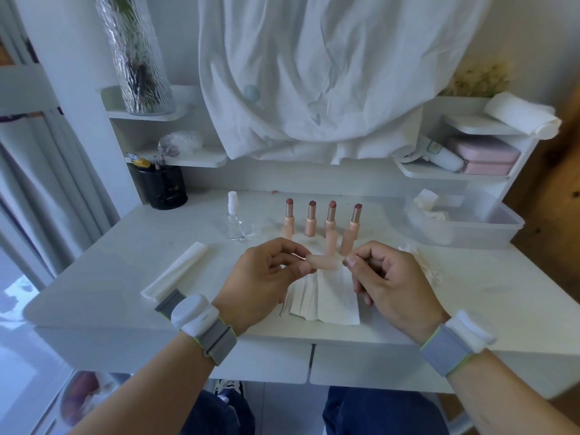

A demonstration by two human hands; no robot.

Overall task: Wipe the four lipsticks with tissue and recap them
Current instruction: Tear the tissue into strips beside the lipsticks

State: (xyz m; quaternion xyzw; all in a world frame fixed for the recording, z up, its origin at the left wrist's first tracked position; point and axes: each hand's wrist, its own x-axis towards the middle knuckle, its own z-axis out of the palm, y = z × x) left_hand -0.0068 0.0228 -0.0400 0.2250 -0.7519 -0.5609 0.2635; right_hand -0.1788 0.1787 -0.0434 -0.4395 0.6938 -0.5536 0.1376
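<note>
Four uncapped peach-tubed lipsticks [323,220] are stood in a row at the back of the white desk [94,271], none recapped yet. One peach plastic cap [323,262] is pinched at its ends by left hand [266,277] and right hand [386,277] over one pleated white tissue [326,299]; two more caps seem visible behind it, a fourth cannot be told. Judged mid-task: the cap is to be seated on a lipstick next.

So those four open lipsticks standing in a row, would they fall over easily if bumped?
Probably. Each lipstick is tall and slim on a narrow base, so a nudge would likely tip it. They stand close together, so one might knock its neighbour. Being round tubes, they would probably roll on the smooth table.
</note>
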